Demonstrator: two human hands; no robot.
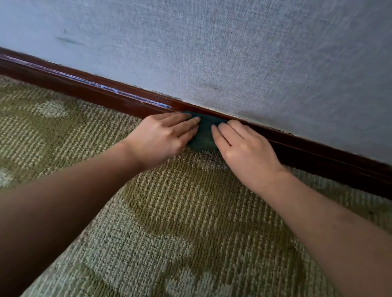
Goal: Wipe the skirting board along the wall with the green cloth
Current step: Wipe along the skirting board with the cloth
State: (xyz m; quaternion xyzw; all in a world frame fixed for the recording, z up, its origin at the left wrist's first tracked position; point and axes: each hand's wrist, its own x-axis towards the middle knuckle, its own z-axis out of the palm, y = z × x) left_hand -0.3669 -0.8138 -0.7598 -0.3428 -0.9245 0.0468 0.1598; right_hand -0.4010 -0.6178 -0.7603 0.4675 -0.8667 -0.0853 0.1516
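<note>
A dark red-brown skirting board [79, 86] runs along the foot of the wall, sloping down from left to right. A dark green cloth [204, 130] lies bunched against it in the middle. My left hand [164, 136] presses on the cloth's left side with fairly straight fingers. My right hand [242, 146] presses on its right side the same way. Both hands cover most of the cloth, and only a strip shows between the fingertips.
The grey-blue textured wall [228, 41] fills the upper half and carries a few dark scuffs at the left. Patterned green and beige carpet [179, 232] covers the floor below. Whitish scratches mark the board's top edge to the left of the cloth.
</note>
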